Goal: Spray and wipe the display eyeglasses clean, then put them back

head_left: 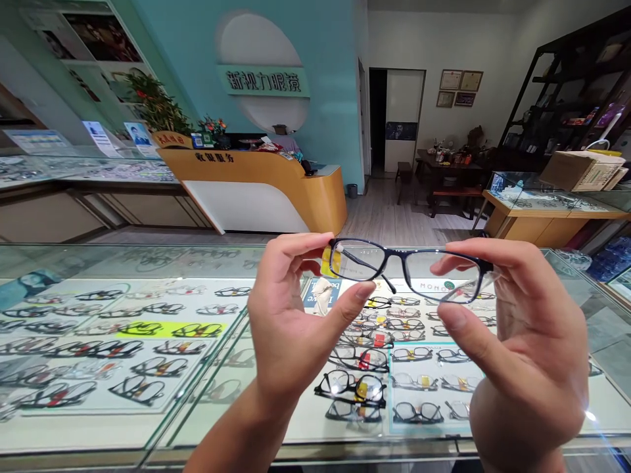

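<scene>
A pair of dark-framed eyeglasses [394, 255] is held up in the air above a glass display case [217, 433]. My left hand [296, 315] pinches its left end, thumb below and fingers above. At the other end, my right hand [532, 328] grips the frame between thumb and fingers. A yellow tag or sticker [331, 261] shows by the left lens. One temple arm is visible behind the lenses, pointing down toward the middle. Below the hands, rows of eyeglasses [350, 387] lie inside the case.
More eyeglasses [142, 389] fill the left part of the case. A crumpled white cloth or tissue [323, 295] is near my left hand. Beyond stands an orange and white counter [256, 190]. A cardboard box [574, 169] rests on another case at right, and a dark wooden table [451, 164] stands behind.
</scene>
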`<state>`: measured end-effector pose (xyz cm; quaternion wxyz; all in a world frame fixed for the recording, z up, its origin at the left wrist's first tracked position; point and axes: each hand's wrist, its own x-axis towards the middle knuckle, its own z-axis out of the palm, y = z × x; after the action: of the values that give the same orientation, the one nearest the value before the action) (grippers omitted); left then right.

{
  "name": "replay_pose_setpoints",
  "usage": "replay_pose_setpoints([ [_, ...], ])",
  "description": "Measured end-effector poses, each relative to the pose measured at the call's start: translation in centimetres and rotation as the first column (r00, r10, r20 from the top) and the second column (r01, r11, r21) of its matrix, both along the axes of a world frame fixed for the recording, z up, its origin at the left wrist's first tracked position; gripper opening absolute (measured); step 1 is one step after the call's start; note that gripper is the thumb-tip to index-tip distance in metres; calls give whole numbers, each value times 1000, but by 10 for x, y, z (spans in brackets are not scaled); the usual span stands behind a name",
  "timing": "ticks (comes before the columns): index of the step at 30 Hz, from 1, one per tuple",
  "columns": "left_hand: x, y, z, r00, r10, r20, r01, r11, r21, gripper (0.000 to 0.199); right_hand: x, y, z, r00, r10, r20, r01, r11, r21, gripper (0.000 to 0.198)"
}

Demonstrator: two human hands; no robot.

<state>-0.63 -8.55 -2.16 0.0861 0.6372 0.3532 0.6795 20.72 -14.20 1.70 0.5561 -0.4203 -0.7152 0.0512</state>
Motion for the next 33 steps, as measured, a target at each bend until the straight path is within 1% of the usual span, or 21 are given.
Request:
replay_pose_setpoints([
  [4,3,-2,-2,999,-31,-15,31,999,-28,48,-3,2,-1,999,43,34,-43,999,12,36],
  [7,2,0,-5,999,-40,-19,39,999,-36,46,-5,3,-1,997,30,65,-31,999,14,36],
  [11,-1,3,-9,998,-65,4,65,998,-22,50,-5,3,0,996,13,86,-14,1000,19,34],
  [14,-2,3,-8,998,-66,4,66,998,-22,52,-3,2,1,995,10,99,-11,1000,16,34],
  [17,-1,0,-3,998,-60,-21,60,998,6,51,0,1,3,995,5,97,-6,1000,11,33],
  [19,-1,-2,0,999,-25,-35,25,1000,11,47,1,2,4,996,4,84,-6,1000,21,32],
  [21,0,-5,3,998,44,-37,-43,999,28,44,1,5,4,998,6,69,-7,1000,26,33],
  [24,0,-9,5,991,130,-16,-128,989,75,46,1,11,3,999,1,46,-1,1000,7,34],
  [27,1,-11,5,987,161,10,-161,981,109,51,2,17,2,999,1,47,0,1000,-21,35],
  [30,3,-11,4,983,183,1,-181,976,118,54,3,21,3,997,8,75,-4,999,-48,34],
  [33,4,-10,3,983,182,4,-181,975,132,55,4,24,5,995,13,99,-7,998,-61,32],
])
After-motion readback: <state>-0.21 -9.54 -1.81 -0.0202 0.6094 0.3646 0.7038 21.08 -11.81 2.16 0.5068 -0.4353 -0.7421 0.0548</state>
